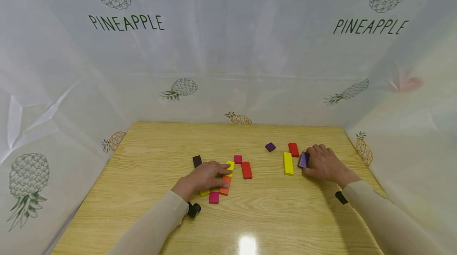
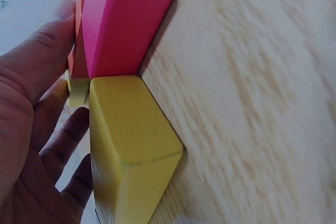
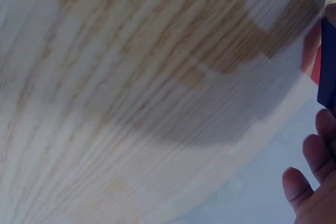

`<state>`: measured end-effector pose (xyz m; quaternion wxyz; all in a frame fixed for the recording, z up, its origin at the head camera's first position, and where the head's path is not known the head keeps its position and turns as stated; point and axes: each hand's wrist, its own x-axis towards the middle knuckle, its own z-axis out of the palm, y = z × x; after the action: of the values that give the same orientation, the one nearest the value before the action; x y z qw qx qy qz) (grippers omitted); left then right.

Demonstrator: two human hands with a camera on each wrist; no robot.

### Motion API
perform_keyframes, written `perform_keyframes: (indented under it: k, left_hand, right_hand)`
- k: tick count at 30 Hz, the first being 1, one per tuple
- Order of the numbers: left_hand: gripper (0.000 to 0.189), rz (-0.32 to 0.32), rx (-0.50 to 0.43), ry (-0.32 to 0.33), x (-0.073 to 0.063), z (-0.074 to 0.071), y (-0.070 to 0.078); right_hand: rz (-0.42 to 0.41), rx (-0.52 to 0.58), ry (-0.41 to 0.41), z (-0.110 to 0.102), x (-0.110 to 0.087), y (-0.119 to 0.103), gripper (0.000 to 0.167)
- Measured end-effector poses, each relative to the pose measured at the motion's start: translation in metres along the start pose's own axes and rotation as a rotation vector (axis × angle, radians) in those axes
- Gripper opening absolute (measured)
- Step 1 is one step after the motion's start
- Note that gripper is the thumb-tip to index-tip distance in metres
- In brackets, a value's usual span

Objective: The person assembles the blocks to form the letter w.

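My left hand (image 1: 203, 177) lies over a curved row of wooden blocks. Its fingertips touch a yellow block (image 1: 231, 163), and the thumb rests on an orange block (image 1: 224, 191). Beside the palm, a pink block (image 2: 128, 22) and another yellow block (image 2: 136, 121) meet at their corners in the left wrist view. On the right, a purple block (image 1: 303, 160) sits tilted between the thumb and fingers of my right hand (image 1: 325, 163), which pinches it. That block (image 3: 328, 66) shows at the edge of the right wrist view, its far side hidden.
A black block (image 1: 197, 161) pokes out behind the left hand. A small pink block (image 1: 238, 159) and a red block (image 1: 246, 170) continue the row. Left of the right hand lie a long yellow block (image 1: 288, 163), a red block (image 1: 293, 150) and a small purple block (image 1: 270, 146).
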<state>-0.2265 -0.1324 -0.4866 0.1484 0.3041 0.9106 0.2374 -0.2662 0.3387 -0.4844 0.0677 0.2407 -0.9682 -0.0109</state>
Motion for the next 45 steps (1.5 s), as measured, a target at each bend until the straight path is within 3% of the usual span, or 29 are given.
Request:
perform_keyframes:
  k: [24,34,40,45]
  left_hand:
    - [0.056,-0.007,-0.004,-0.003,0.0,-0.002,0.002]
    - [0.057,-0.017,-0.006,0.001,0.0,-0.002,0.003]
    - [0.056,-0.015,-0.013,-0.002,-0.001,-0.002,0.003]
    - [0.057,-0.009,-0.007,-0.001,0.0,0.0,0.002]
  right_hand:
    - [-0.146,-0.072,0.127,-0.013,0.011,-0.033,0.058]
    - [-0.221,-0.051,0.118,-0.013,0.021,-0.07,0.061]
    - [-0.315,-0.074,0.179,-0.005,0.024,-0.097,0.055]
    - [-0.377,-0.068,0.172,0.003,0.021,-0.119,0.05]
